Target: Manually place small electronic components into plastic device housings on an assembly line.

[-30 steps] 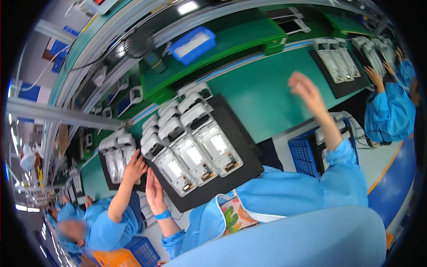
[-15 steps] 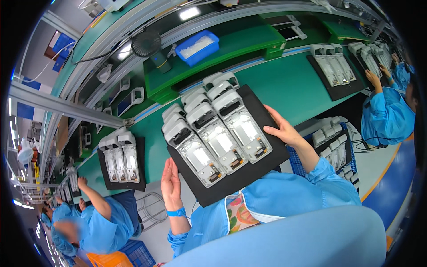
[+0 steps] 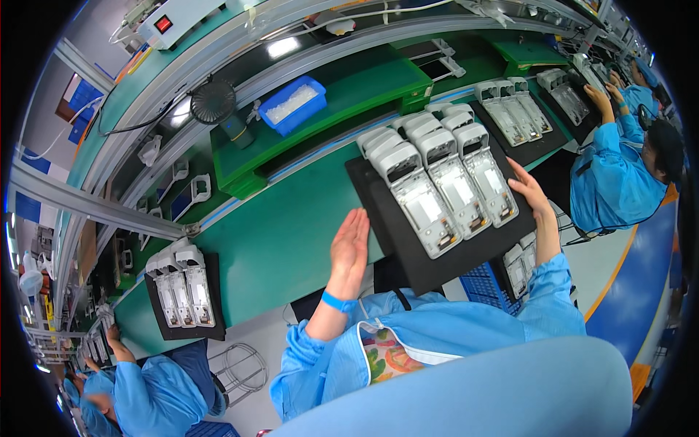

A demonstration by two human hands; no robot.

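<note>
A black mat [image 3: 393, 240] carries several white-grey plastic housings [image 3: 455, 189] with open tops and fitted electronics, lined up in three columns. It lies over the green bench's near edge, its near corner overhanging. My left hand [image 3: 349, 247] is flat, fingers stretched out and palm turned up, beside the mat's left edge; whether it touches is hard to tell. At the right edge, my right hand [image 3: 531, 193] grips the mat, thumb at the border; some of its fingers are hidden. A blue band [image 3: 339, 302] circles my left wrist.
Another loaded mat [image 3: 502, 109] lies directly beyond mine on the right, and one [image 3: 186, 288] on the left. A green raised shelf [image 3: 335, 109] holds a blue bin [image 3: 293, 105]; a fan [image 3: 213, 102] stands nearby. Co-workers in blue [image 3: 615, 175] sit on both sides. A blue crate [image 3: 484, 288] stands below.
The loaded mat has moved right along the bench with my hands, nearer the neighbouring mat. A gap has appeared near my left hand. My view has shifted slightly.
</note>
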